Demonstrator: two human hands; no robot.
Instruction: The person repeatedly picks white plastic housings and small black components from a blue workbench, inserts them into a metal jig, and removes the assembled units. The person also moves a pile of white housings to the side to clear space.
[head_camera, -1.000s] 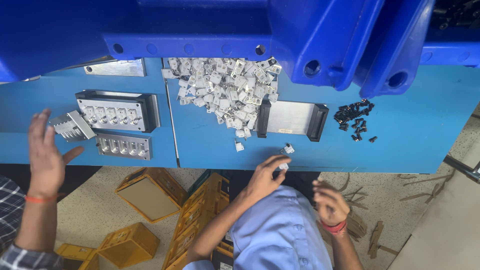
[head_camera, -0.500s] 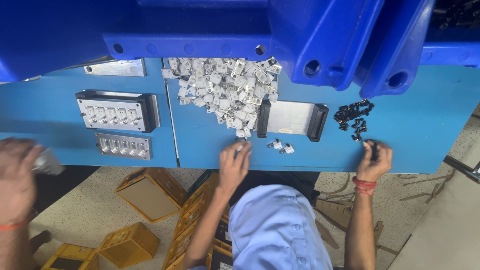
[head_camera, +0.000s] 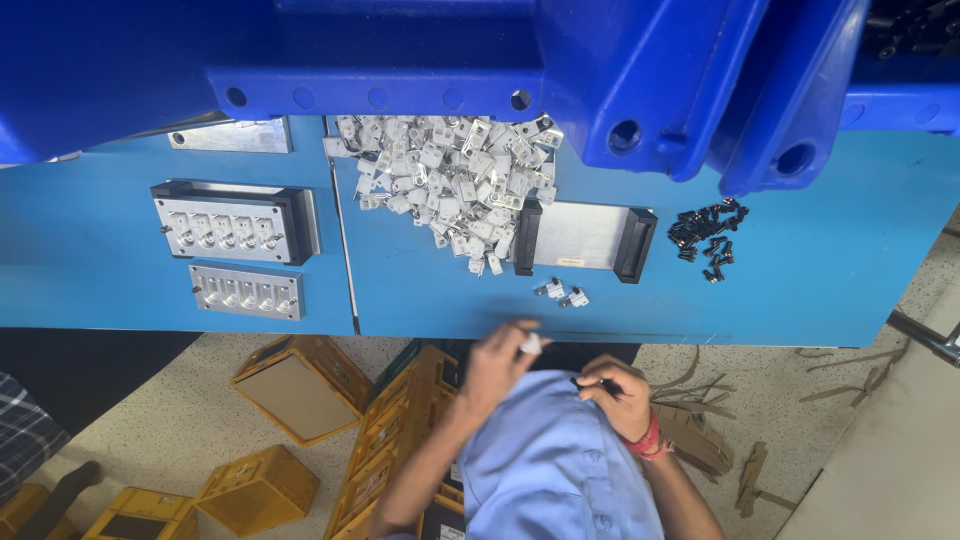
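Head view looks straight down at a small pale metal part (head_camera: 532, 343) pinched in the fingertips of the left hand (head_camera: 497, 362), held just off the near edge of the blue table (head_camera: 800, 260). Close beside it, the right hand (head_camera: 612, 392) has its fingers closed on a small black screw (head_camera: 585, 381), above the blue shirt (head_camera: 550, 470). On the table edge near the hands lie two more pale parts (head_camera: 562, 293). Behind them sits a grey plate with black end pieces (head_camera: 585, 238), a heap of pale metal parts (head_camera: 455, 185) to its left, a cluster of black screws (head_camera: 708, 232) to its right. Farther left rest two metal fixtures with rows of sockets (head_camera: 235, 222). Yellow crates (head_camera: 290, 385) lie on the floor.
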